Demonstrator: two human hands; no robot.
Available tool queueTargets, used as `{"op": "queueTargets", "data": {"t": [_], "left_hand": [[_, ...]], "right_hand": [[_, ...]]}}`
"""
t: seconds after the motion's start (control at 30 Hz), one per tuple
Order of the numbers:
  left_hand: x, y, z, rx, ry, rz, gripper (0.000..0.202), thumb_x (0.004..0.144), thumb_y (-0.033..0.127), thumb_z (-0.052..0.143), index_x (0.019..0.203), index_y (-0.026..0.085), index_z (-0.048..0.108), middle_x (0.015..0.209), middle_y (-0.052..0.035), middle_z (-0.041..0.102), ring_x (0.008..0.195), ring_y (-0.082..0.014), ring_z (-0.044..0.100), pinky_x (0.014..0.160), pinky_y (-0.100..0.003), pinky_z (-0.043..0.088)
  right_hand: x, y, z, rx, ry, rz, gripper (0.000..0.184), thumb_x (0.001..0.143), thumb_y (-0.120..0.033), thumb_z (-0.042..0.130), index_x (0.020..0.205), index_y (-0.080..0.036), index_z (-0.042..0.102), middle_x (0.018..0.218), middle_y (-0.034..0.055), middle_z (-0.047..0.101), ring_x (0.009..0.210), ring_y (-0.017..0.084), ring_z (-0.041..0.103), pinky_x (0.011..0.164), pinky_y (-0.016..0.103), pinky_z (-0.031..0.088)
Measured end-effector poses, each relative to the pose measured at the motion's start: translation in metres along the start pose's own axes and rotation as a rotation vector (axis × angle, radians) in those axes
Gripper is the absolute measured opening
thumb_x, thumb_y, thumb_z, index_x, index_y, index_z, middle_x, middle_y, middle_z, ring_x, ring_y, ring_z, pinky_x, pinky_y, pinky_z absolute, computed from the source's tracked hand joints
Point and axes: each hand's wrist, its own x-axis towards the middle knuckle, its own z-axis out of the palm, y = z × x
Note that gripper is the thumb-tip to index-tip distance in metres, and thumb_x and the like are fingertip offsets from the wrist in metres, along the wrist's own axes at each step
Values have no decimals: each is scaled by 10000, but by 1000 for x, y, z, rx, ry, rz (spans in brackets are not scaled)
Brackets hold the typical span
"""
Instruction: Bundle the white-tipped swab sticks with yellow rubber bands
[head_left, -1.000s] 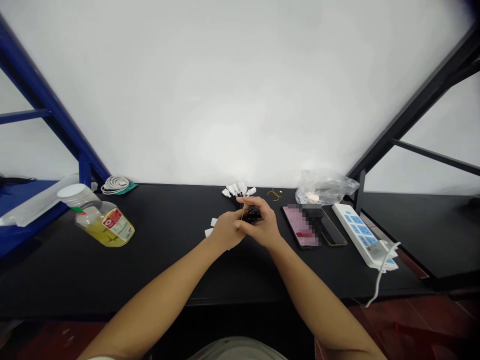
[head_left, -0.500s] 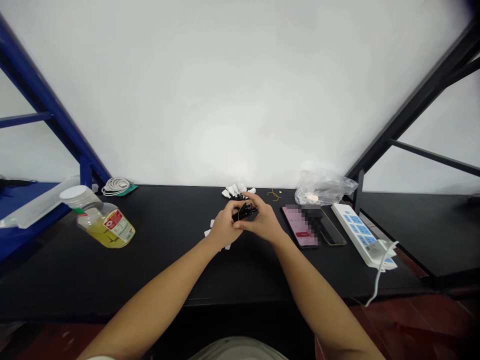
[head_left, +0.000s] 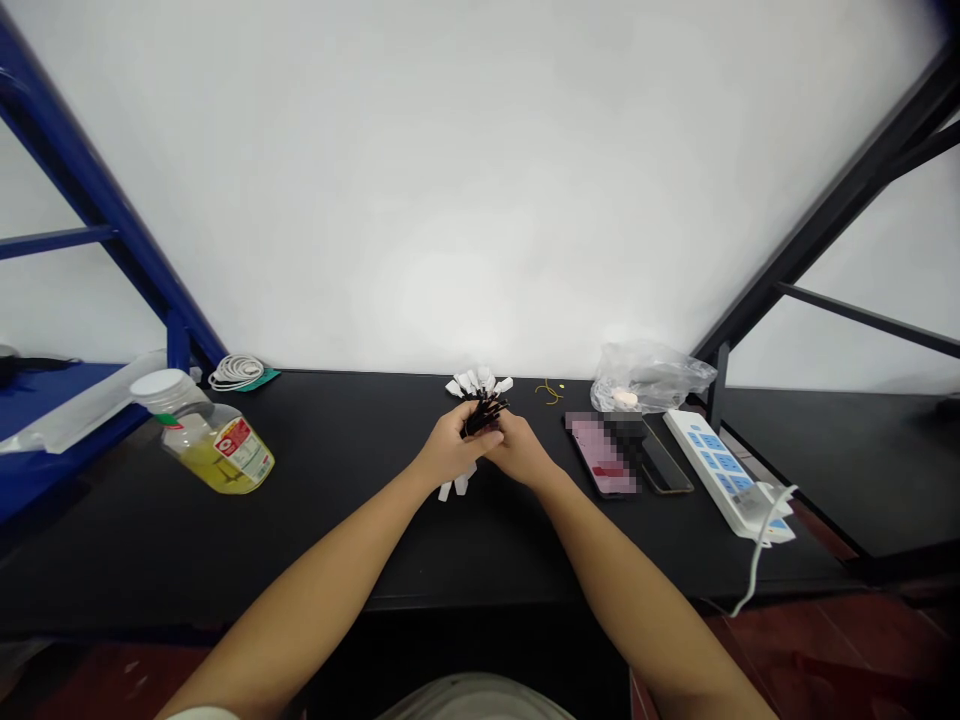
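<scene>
**Left hand (head_left: 448, 452) and right hand (head_left: 521, 452) meet mid-table around a bundle of thin black cables (head_left: 486, 414).**
Both hands' fingers (head_left: 461, 425) are closed on it, white tags (head_left: 475, 382) fanning beyond them on the black table (head_left: 225, 560). It looks light and springy, its strands apt to slip apart; the black middle seems the best hold, clear of the flimsy tags.
</scene>
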Motion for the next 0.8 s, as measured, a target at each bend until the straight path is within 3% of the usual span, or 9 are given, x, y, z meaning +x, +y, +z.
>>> {"op": "queueTargets", "data": {"t": [0.1,0.27,0.37,0.47,0.6,0.7,0.8], "left_hand": [[1,0,4,87,135,-45,247,902,408,593,949,171,642,884,-54,687,843,-202,650,773,-322,495],[3,-6,-3,226,316,-81,327,941,500,522,874,189,598,693,1,619,656,-164,601,637,-277,449],[5,-11,-6,140,360,-124,379,935,547,513,817,190,564,556,44,538,500,-131,535,539,-247,415],[6,-13,-2,24,336,-126,412,923,570,522,772,187,544,519,53,517,437,-108,491,496,-232,401],[1,-10,7,-28,272,-82,410,930,563,520,766,188,532,573,35,555,462,-99,492,491,-226,393],[-3,-5,11,78,223,-21,402,948,527,507,728,191,530,582,22,560,502,-110,519,532,-241,407],[-6,-2,12,167,179,27,387,960,504,497,732,193,539,593,14,578,521,-121,542,557,-254,413]], "right_hand": [[1,-5,-2,-103,-13,-64,103,861,-245,652,956,-213,627,785,5,646,688,163,568,645,268,405],[-3,-12,-8,-38,-109,4,410,897,-320,651,1280,-202,569,568,-85,499,524,117,448,574,246,317],[-5,-14,-10,333,-139,93,426,914,-378,631,1294,-200,559,553,-88,505,517,112,455,579,245,351],[-5,-14,-11,818,-119,160,215,884,-370,653,1028,-211,634,618,-39,623,488,105,452,563,261,394],[0,-7,-12,1134,63,232,145,740,-218,728,813,-224,602,1027,32,765,449,70,446,503,261,437],[6,2,-9,1155,261,291,209,686,-147,748,839,-232,634,1196,32,733,501,73,551,444,217,434],[9,7,-5,1097,395,288,305,700,-209,804,977,-249,686,1287,58,693,575,91,638,414,195,429]]}}
